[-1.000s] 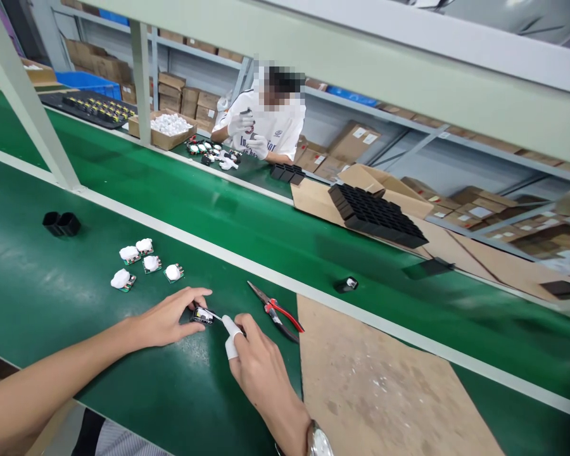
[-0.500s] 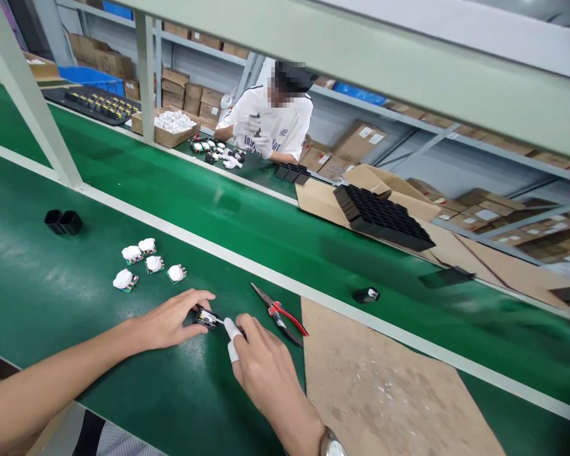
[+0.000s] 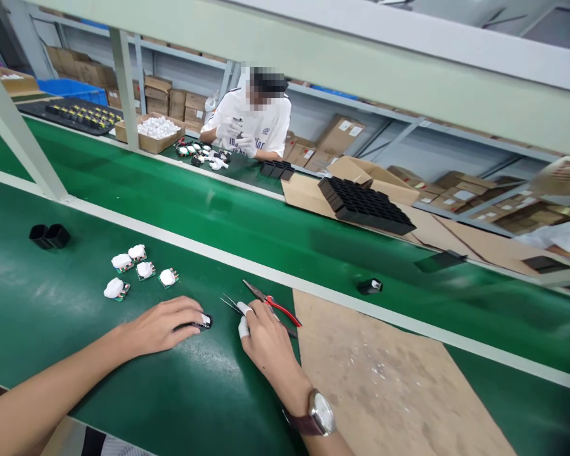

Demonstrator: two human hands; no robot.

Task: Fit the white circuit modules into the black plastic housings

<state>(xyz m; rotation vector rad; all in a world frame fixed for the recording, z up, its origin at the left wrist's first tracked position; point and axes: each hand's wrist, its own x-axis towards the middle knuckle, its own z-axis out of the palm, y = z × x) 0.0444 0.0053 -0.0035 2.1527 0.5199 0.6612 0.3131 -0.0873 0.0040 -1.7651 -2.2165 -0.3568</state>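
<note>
My left hand (image 3: pixel 168 324) is closed around a small black housing (image 3: pixel 208 322) with something white inside, resting on the green bench (image 3: pixel 194 392). In my right hand (image 3: pixel 268 335) are metal tweezers (image 3: pixel 230 304), their tips pointing up and left, apart from the housing. White covers sit on two of its fingers. Just behind this hand lie red-and-black pliers (image 3: pixel 282 309). Several small circuit boards with white blobs (image 3: pixel 145 270) lie beyond my left hand. Two black empty housings (image 3: pixel 50 236) stand side by side at the left.
Brown cardboard (image 3: pixel 375 373) covers the bench at the right. A black housing (image 3: pixel 370 286) rides on the green belt (image 3: pixel 247 218). Across it, a person in a white shirt (image 3: pixel 254 123) works near a block of black housings (image 3: pixel 365 206). A slanted post (image 3: pixel 21 133) rises at the left.
The tweezers have come out of the housing and away to the right. My left fingers now cover more of the housing. The whole view has shifted slightly.
</note>
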